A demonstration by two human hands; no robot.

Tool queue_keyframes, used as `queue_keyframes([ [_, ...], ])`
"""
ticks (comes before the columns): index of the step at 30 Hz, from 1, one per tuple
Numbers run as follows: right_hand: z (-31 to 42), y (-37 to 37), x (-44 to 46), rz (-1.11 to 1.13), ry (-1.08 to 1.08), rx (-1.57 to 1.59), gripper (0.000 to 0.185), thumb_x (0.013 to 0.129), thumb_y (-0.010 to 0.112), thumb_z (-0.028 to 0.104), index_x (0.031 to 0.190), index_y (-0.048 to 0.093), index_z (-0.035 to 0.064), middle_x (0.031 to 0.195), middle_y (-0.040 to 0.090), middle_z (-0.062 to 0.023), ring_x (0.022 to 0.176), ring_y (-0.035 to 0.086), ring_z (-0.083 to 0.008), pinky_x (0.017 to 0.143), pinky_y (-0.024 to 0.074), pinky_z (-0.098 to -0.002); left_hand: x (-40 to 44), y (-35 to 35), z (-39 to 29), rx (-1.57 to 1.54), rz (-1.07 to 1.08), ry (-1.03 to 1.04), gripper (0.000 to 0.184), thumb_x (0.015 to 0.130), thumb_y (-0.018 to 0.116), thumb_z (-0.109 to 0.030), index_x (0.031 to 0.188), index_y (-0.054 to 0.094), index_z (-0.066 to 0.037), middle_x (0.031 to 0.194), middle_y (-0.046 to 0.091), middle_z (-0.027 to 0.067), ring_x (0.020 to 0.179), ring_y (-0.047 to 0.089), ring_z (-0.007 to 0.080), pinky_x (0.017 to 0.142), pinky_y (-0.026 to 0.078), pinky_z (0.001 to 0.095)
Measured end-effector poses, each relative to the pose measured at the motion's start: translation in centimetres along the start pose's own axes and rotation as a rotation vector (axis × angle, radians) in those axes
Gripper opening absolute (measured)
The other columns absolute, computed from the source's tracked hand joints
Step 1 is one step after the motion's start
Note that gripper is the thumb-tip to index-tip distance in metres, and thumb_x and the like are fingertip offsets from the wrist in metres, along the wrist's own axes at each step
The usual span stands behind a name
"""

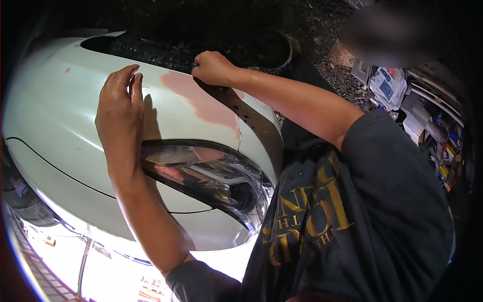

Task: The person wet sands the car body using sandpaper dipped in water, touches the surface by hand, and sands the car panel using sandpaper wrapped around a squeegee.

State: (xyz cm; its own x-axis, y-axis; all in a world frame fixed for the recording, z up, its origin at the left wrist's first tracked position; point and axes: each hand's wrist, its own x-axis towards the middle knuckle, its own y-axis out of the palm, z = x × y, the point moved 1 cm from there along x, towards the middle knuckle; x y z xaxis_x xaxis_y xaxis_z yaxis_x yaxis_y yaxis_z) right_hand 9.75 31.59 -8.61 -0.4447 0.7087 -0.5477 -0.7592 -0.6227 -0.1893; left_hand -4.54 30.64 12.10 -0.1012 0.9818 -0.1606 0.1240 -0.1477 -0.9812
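Note:
A pale green car body panel [75, 110] fills the left and middle, with a pinkish-brown patch [201, 98] near its dark opening. Over the panel, my left hand [121, 100] has its fingers curved towards the thumb. A small whitish spot shows between the fingertips, too small to name. My right hand [215, 69] is closed at the edge of the opening, beside the patch. Its fingertips are turned away, and what they pinch is hidden. Below the hands lies the headlight [206, 173], set in the panel.
A round dark container [274, 50] stands on the ground past the opening. Papers [387, 85] and mixed items [435, 133] are piled at the right. A blurred shape covers the upper right. Bright ground and a thin pole [84, 261] show at the lower left.

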Motion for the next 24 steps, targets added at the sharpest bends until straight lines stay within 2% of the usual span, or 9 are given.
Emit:
queue_keyframes([
  [1, 0.4, -0.3, 0.1, 0.045, 0.082, 0.032, 0.025, 0.083, 0.063, 0.017, 0.094, 0.071, -0.0033, 0.096, 0.07, -0.028, 0.089, 0.069, -0.042, 0.083, 0.0541, -0.0473, 0.0, 0.0, -0.1, -0.003, 0.004, -0.006, 0.022, 0.1, 0.06, -0.024, 0.115, 0.07, -0.012, 0.111, 0.07, 0.0058, 0.094, 0.069, 0.0242, 0.084, 0.054, 0.0352],
  [2, -0.8, 0.1, -0.4, -0.024, -0.013, -0.049, 0.024, 0.083, 0.062, 0.017, 0.094, 0.071, -0.0028, 0.096, 0.07, -0.0274, 0.09, 0.069, -0.0422, 0.085, 0.0541, -0.0472, -0.1, 0.0, -0.3, -0.004, 0.012, -0.011, 0.021, 0.1, 0.06, -0.024, 0.115, 0.07, -0.012, 0.111, 0.07, 0.0058, 0.094, 0.069, 0.024, 0.084, 0.054, 0.0352],
  [5, -2.0, -0.7, -5.2, -0.079, -0.093, -0.068, 0.024, 0.084, 0.062, 0.017, 0.094, 0.072, -0.0029, 0.096, 0.07, -0.0267, 0.091, 0.069, -0.0418, 0.085, 0.0544, -0.0471, 0.1, 0.0, -0.2, -0.007, 0.007, -0.011, 0.021, 0.1, 0.06, -0.023, 0.115, 0.069, -0.012, 0.11, 0.07, 0.0056, 0.094, 0.069, 0.0237, 0.083, 0.054, 0.0351],
  [7, -1.6, -0.7, -5.3, -0.054, -0.055, -0.06, 0.025, 0.084, 0.062, 0.018, 0.094, 0.071, -0.0031, 0.096, 0.071, -0.0264, 0.091, 0.069, -0.0421, 0.085, 0.0545, -0.0472, -0.1, 0.2, 0.1, -0.01, -0.007, 0.026, 0.021, 0.099, 0.06, -0.023, 0.115, 0.069, -0.012, 0.11, 0.07, 0.0054, 0.093, 0.069, 0.0237, 0.082, 0.055, 0.0351],
  [11, -0.9, 0.6, 0.1, -0.073, -0.069, -0.093, 0.026, 0.083, 0.063, 0.019, 0.092, 0.071, -0.0036, 0.094, 0.07, -0.0264, 0.091, 0.069, -0.0427, 0.083, 0.0546, -0.0473, 0.0, 0.1, 0.1, 0.007, -0.002, 0.02, 0.02, 0.099, 0.06, -0.023, 0.114, 0.069, -0.013, 0.109, 0.07, 0.0052, 0.092, 0.069, 0.024, 0.082, 0.054, 0.0353],
  [13, 0.1, 0.5, 0.9, -0.025, -0.004, -0.046, 0.026, 0.083, 0.064, 0.019, 0.092, 0.071, -0.0041, 0.093, 0.07, -0.0268, 0.091, 0.069, -0.0429, 0.083, 0.0546, -0.0475, 0.0, 0.2, 0.1, 0.012, 0.0, 0.01, 0.02, 0.099, 0.06, -0.023, 0.114, 0.069, -0.013, 0.109, 0.07, 0.0052, 0.092, 0.069, 0.0239, 0.082, 0.054, 0.0354],
  [18, -0.8, -0.2, -2.1, -0.059, -0.056, -0.084, 0.025, 0.084, 0.063, 0.017, 0.093, 0.072, -0.0041, 0.094, 0.071, -0.027, 0.091, 0.069, -0.0425, 0.085, 0.0545, -0.0475, 0.3, 0.4, 0.5, -0.003, -0.014, 0.039, 0.02, 0.099, 0.06, -0.023, 0.114, 0.07, -0.012, 0.109, 0.07, 0.0054, 0.093, 0.068, 0.0242, 0.083, 0.054, 0.0355],
  [21, -0.4, 0.3, 0.3, -0.065, -0.083, -0.114, 0.025, 0.084, 0.063, 0.018, 0.094, 0.072, -0.0038, 0.094, 0.071, -0.0264, 0.091, 0.069, -0.0429, 0.084, 0.0544, -0.0473, 0.0, 0.2, 0.2, -0.004, 0.007, 0.013, 0.02, 0.099, 0.06, -0.022, 0.113, 0.07, -0.012, 0.109, 0.07, 0.0058, 0.093, 0.068, 0.0248, 0.084, 0.054, 0.0356],
  [24, 0.1, 0.4, 1.3, -0.021, -0.01, -0.018, 0.028, 0.083, 0.063, 0.02, 0.091, 0.07, -0.0051, 0.089, 0.069, -0.0276, 0.085, 0.068, -0.0435, 0.079, 0.0536, -0.0459, 0.1, -0.1, -0.1, 0.002, 0.01, -0.01, 0.02, 0.099, 0.06, -0.022, 0.113, 0.07, -0.012, 0.109, 0.07, 0.0058, 0.094, 0.068, 0.025, 0.085, 0.054, 0.0357],
])
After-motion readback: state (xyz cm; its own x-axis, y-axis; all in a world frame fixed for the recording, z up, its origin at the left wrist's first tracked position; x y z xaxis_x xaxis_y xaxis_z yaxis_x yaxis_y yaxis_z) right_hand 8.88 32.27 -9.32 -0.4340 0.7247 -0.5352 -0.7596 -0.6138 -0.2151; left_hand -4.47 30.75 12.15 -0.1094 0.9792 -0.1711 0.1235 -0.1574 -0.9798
